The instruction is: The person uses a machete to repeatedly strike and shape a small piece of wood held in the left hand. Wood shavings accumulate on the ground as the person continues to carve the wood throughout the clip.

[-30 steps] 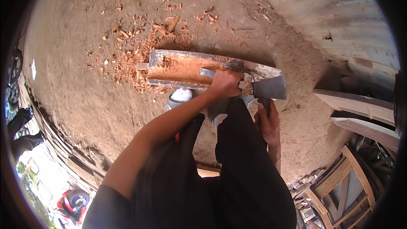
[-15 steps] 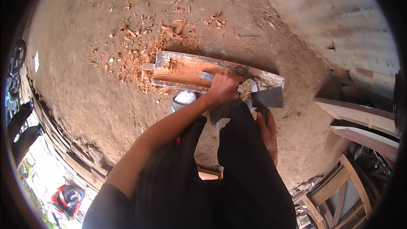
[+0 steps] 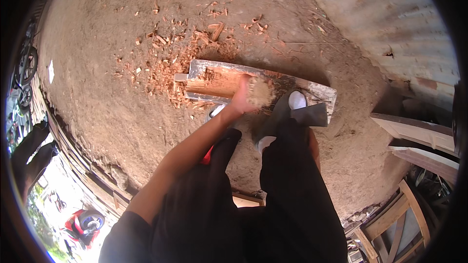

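Observation:
My left hand (image 3: 239, 100) is closed around a chisel above the hollow of a wooden plank. The chisel's frayed, mushroomed wooden handle end (image 3: 261, 92) faces up and is smeared by motion; its blade is hidden. The plank (image 3: 214, 62) has worn, pale-painted edges and a reddish, freshly cut trough. Beside my right knee, my right hand (image 3: 313, 147) is mostly hidden by my trouser leg. A mallet-like tool with a dark, block-shaped head (image 3: 310, 115) juts out ahead of that hand, over the plank's right end; its handle is out of sight.
A small wood block (image 3: 181, 77) sits at the plank's left end. Reddish wood chips (image 3: 165, 63) litter the dirt floor. My shoe (image 3: 297, 100) rests against the plank. Corrugated sheeting (image 3: 385, 24) and wooden frames (image 3: 390, 214) stand on the right; a red motorcycle (image 3: 85, 226) is at lower left.
My left hand has swung the chisel from lying sideways near my right shoe to a steeper tilt over the trough. My right hand has slipped further behind my leg.

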A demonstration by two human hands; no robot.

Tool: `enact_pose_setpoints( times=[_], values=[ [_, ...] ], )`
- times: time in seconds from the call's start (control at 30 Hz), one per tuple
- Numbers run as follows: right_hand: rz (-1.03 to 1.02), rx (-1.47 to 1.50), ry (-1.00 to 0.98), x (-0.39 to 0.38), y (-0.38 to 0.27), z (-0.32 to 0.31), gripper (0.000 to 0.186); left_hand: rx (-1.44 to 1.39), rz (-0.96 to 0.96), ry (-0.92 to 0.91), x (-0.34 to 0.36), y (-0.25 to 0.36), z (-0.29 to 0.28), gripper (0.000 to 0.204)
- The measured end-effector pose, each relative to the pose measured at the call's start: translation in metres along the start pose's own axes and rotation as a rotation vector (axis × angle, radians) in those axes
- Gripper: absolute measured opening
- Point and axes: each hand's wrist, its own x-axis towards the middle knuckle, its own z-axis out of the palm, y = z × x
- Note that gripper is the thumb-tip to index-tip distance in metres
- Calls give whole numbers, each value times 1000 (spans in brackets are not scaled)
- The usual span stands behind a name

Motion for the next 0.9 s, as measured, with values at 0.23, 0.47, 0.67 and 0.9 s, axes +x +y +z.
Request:
enact_pose_setpoints(
  times=[0.23, 0.47, 0.67, 0.9],
  values=[
    [59, 107, 49, -13, -9, 0, 41, -579, -332, 444, 4, -43, -85, 26],
    [17, 19, 49, -9, -5, 10, 43, -135, 19, 359, 1, -69, -108, 27],
    [-25, -25, -23, 5, -8, 7, 43, -476, -355, -124, 1, -15, -23, 48],
    [-73, 44, -7, 10, -27, 10, 47, 293, 19, -318, 40, 24, -28, 37]
  ],
)
